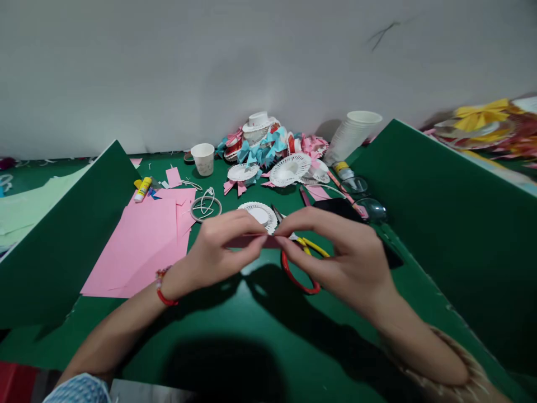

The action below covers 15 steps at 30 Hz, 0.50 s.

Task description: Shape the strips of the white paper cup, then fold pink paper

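Both hands meet over the middle of the table, each pinching a narrow strip of pink paper (247, 242) between thumb and fingertips. My left hand (226, 246) has the strip's left part, and its fingers hide some of it. My right hand (335, 249) grips close beside it, the fingertips of the two hands nearly touching. Scissors (300, 280) with red and yellow handles lie behind my right hand, partly covered. Just beyond the fingertips rests a white paper disc with a fringed rim (258, 212). Several pink paper sheets (146, 240) are spread left of my left hand.
Green dividers stand at left (62, 224) and right (453, 240). At the back are a paper cup (203, 159), a pile of paper hat-like crafts (260, 140) and stacked cups (352, 134). A glue stick (143, 189), a tape roll (206, 209) and glasses (371, 209) lie around.
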Each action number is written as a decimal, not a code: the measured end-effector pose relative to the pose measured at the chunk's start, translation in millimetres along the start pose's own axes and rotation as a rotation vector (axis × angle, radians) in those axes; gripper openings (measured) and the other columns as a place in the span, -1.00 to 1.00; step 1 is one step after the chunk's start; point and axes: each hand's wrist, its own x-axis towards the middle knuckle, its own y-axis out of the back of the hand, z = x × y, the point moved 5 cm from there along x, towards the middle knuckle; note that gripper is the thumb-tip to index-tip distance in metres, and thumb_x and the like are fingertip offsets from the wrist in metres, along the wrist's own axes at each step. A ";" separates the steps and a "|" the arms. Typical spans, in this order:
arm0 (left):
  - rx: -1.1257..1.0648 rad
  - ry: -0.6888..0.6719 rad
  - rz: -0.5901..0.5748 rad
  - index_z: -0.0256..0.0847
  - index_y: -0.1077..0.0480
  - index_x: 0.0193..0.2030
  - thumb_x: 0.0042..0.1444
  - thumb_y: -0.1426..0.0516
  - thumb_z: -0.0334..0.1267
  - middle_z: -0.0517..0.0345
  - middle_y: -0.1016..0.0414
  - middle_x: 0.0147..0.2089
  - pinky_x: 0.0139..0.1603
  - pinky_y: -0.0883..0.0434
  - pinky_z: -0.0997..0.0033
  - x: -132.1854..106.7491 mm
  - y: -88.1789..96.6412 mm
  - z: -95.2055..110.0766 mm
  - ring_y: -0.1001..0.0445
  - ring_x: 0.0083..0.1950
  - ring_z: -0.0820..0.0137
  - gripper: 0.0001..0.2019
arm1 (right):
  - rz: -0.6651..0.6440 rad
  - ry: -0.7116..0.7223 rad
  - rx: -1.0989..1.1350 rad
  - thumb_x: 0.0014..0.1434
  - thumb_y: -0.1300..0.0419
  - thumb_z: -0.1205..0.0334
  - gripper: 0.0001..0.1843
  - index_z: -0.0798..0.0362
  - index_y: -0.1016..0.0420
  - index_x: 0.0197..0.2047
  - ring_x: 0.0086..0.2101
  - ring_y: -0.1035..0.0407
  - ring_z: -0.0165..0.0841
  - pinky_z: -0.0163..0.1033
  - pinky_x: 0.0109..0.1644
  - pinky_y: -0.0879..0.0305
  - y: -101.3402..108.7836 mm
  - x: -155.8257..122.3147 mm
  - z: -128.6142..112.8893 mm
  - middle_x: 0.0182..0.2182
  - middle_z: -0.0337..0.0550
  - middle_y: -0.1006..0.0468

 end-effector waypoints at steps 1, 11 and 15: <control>-0.012 0.001 -0.021 -0.30 -0.37 -0.36 0.06 -0.07 -0.46 0.09 -0.46 -0.40 -0.37 -0.38 0.50 -2.5 -6.8 0.2 -0.41 -0.37 0.49 -0.93 | -0.010 -0.014 0.004 0.04 -0.13 0.45 -0.87 0.03 -0.36 -0.42 -0.45 -0.37 -0.44 -0.33 -0.37 -0.31 -5.8 -3.6 0.7 -0.50 -0.23 -0.48; -0.041 -0.021 -0.151 -0.30 -0.33 -0.46 0.10 -0.03 -0.41 0.10 -0.42 -0.50 -0.47 -0.32 0.53 -8.8 -18.0 -1.8 -0.34 -0.46 0.51 -0.86 | -0.067 -0.235 0.162 -0.02 -0.08 0.44 -0.87 0.03 -0.28 -0.50 -0.51 -0.30 -0.45 -0.35 -0.43 -0.25 -25.0 -27.3 17.2 -0.56 -0.26 -0.39; 0.038 -0.021 0.014 -0.25 -0.35 -0.46 0.04 -0.07 -0.44 0.14 -0.44 -0.50 -0.44 -0.36 0.50 -1.1 15.1 -4.4 -0.38 -0.46 0.49 -0.90 | -0.036 -0.311 0.232 -0.02 -0.09 0.43 -0.87 0.03 -0.29 -0.52 -0.49 -0.31 -0.43 -0.33 -0.44 -0.25 -12.8 -34.2 29.5 -0.55 -0.23 -0.39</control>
